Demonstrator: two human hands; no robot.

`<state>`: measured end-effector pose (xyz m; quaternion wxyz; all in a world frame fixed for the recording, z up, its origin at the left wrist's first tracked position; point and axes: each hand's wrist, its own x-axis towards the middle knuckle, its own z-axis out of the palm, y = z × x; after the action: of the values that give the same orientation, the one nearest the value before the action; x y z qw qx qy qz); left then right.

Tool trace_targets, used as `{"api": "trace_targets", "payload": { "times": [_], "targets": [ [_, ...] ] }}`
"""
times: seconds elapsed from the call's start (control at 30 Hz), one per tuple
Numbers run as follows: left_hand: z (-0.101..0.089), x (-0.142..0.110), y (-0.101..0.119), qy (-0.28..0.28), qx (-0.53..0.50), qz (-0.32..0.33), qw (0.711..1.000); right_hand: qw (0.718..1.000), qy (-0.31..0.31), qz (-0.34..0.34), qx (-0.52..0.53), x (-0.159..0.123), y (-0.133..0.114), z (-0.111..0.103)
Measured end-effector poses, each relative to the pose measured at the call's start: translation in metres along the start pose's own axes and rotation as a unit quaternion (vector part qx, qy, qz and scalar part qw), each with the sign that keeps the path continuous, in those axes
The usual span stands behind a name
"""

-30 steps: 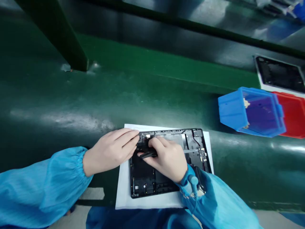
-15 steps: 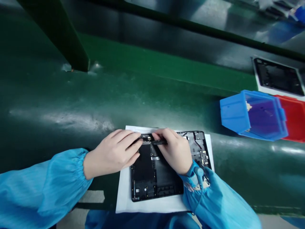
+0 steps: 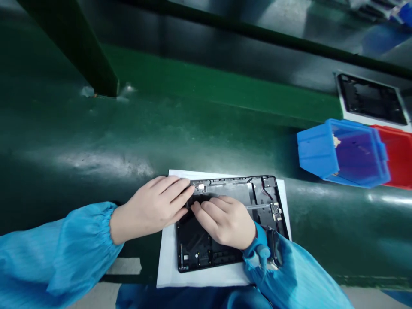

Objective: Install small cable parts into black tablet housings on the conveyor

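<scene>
A black tablet housing [image 3: 222, 253] lies open with its inside up, showing a small circuit board [image 3: 276, 211] and thin wires at its right end. My left hand [image 3: 154, 206] is closed over the upper left corner, fingers together and tips on the frame. My right hand [image 3: 225, 221] is curled over the middle of the housing, its fingertips close to the left ones. A slim black tool [image 3: 203, 198] shows as a blurred dark shape at the right fingers; most of it is hidden, as are both thumbs.
Under the housing is a white sheet [image 3: 167, 274] on the green bench [image 3: 193, 137]. A blue bin [image 3: 317, 150] with small pale parts and a red bin [image 3: 401, 159] stand at right. Behind them is another black housing [image 3: 370, 98]. A green post [image 3: 96, 64] rises at upper left.
My right hand has moved down and left from the housing's top edge, and its fingers have turned further over the slim black tool. My left hand has stayed nearly in place.
</scene>
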<state>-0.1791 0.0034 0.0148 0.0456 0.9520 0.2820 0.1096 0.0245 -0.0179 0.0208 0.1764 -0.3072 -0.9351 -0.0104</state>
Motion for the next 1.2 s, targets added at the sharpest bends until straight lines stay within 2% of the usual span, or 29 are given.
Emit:
{"api": "trace_targets", "payload": {
  "times": [0.13,0.23,0.3,0.4,0.5,0.57,0.6,0.63,0.73,0.8,0.87,0.93,1.07,1.2],
  "targets": [
    [0.0,0.0,0.001,-0.013,0.012,0.0,1.0,1.0,0.017,0.011,0.022,-0.003,0.004,0.0],
    [-0.001,0.0,0.002,-0.022,0.022,0.002,1.0,0.996,0.073,0.008,0.044,-0.005,0.006,-0.003],
    [-0.001,0.0,0.001,-0.027,0.012,0.005,1.0,0.994,0.103,-0.009,0.043,-0.005,0.005,-0.008],
    [0.0,-0.003,-0.005,-0.013,-0.035,0.01,0.999,0.99,0.119,-0.078,0.009,-0.006,-0.003,-0.023],
    [0.001,0.0,-0.014,0.063,-0.13,-0.061,0.988,0.979,0.138,-0.148,-0.037,-0.017,-0.014,-0.045],
    [0.001,0.011,-0.019,0.106,-0.185,-0.131,0.968,0.977,0.14,-0.153,-0.051,-0.031,-0.019,-0.057],
    [0.001,0.019,-0.02,0.103,-0.204,-0.148,0.962,0.977,0.141,-0.148,-0.055,-0.038,-0.02,-0.062],
    [0.001,0.029,-0.021,0.083,-0.218,-0.151,0.961,0.979,0.14,-0.138,-0.06,-0.044,-0.021,-0.065],
    [0.003,0.064,-0.012,-0.03,-0.233,-0.121,0.964,0.981,0.139,-0.116,-0.073,-0.058,-0.023,-0.07],
    [0.004,0.083,-0.002,-0.089,-0.219,-0.117,0.965,0.979,0.137,-0.126,-0.079,-0.063,-0.023,-0.073],
    [0.004,0.096,0.005,-0.115,-0.199,-0.116,0.966,0.976,0.139,-0.144,-0.085,-0.067,-0.021,-0.077],
    [0.002,0.102,0.005,-0.108,-0.18,-0.115,0.971,0.973,0.146,-0.151,-0.097,-0.075,-0.016,-0.081],
    [-0.008,0.119,-0.022,-0.085,-0.142,-0.126,0.978,0.97,0.163,-0.148,-0.099,-0.096,0.013,-0.081],
    [-0.023,0.164,-0.072,-0.036,-0.099,-0.159,0.982,0.973,0.208,-0.087,-0.05,-0.115,0.053,-0.065]
  ]
}}
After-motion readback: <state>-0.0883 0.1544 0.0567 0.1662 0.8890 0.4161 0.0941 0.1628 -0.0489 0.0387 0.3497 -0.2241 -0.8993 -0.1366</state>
